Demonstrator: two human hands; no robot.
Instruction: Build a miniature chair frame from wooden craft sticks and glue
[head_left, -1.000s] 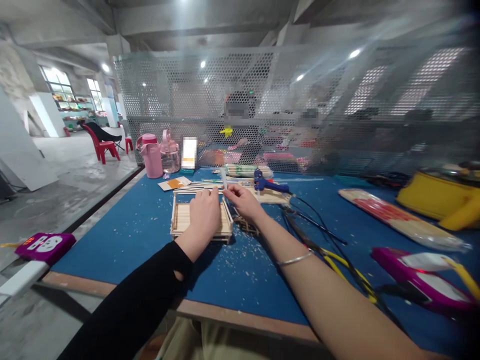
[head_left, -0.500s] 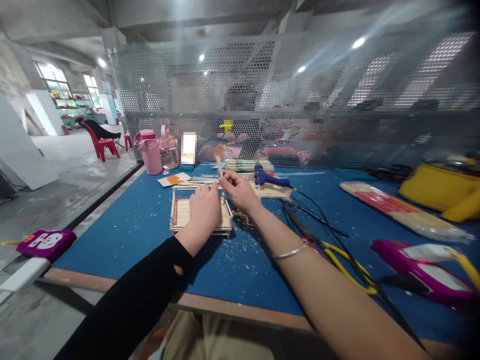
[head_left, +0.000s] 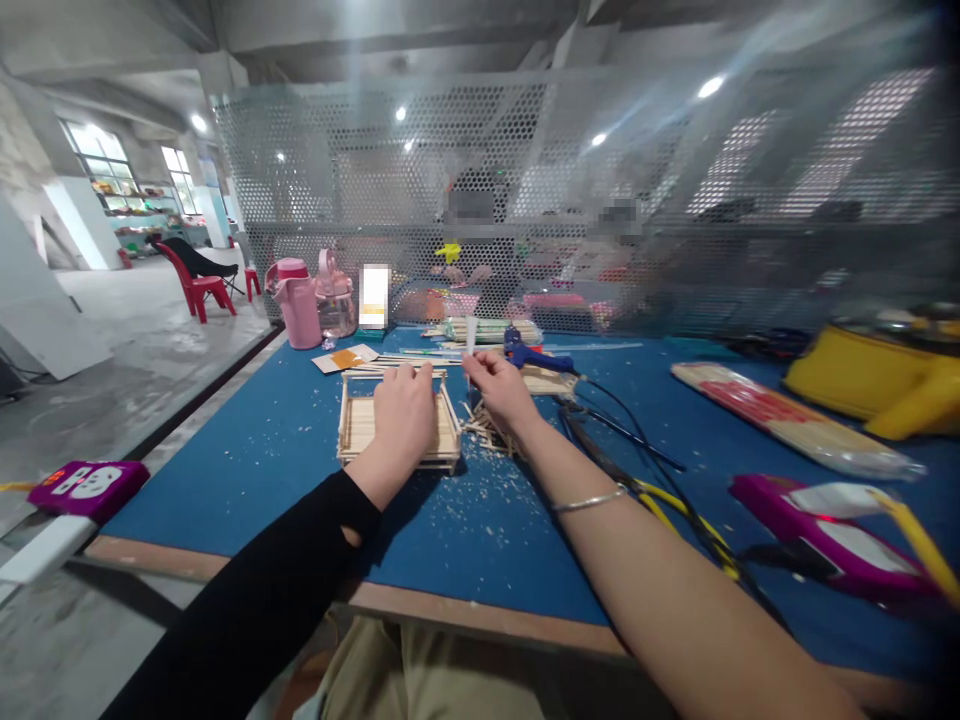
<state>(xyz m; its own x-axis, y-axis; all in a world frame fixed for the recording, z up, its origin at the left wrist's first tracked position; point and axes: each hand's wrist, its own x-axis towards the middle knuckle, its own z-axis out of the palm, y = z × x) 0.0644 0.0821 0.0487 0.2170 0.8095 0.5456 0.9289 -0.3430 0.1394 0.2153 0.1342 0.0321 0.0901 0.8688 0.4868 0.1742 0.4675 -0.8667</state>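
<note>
My left hand [head_left: 403, 412] reaches over a small tray-like frame of wooden sticks [head_left: 361, 428], its fingers curled at the back rail. The fingertips are partly hidden behind the knuckles. Pinched upright between the thumb and finger of my right hand [head_left: 499, 386] is a thin whitish, translucent stick [head_left: 471, 334], just right of the frame's back corner. Below that hand lies a pile of short wooden stick pieces [head_left: 487, 430]. A blue glue gun [head_left: 538, 358] rests behind the right hand, its cable running to the right.
Long sticks, a card [head_left: 345, 358] and bundled sticks [head_left: 487, 330] lie toward the back. A pink jug [head_left: 298, 310] and a bottle [head_left: 335, 305] stand back left. Right are yellow-handled pliers [head_left: 686, 530], packaged sticks [head_left: 795, 420] and a purple power strip [head_left: 832, 540]. A perforated screen [head_left: 322, 190] closes the back.
My right hand has lifted the whitish stick off the frame's corner and shifted it to the right, uncovering more of the stick pile. My left hand stays on the frame.
</note>
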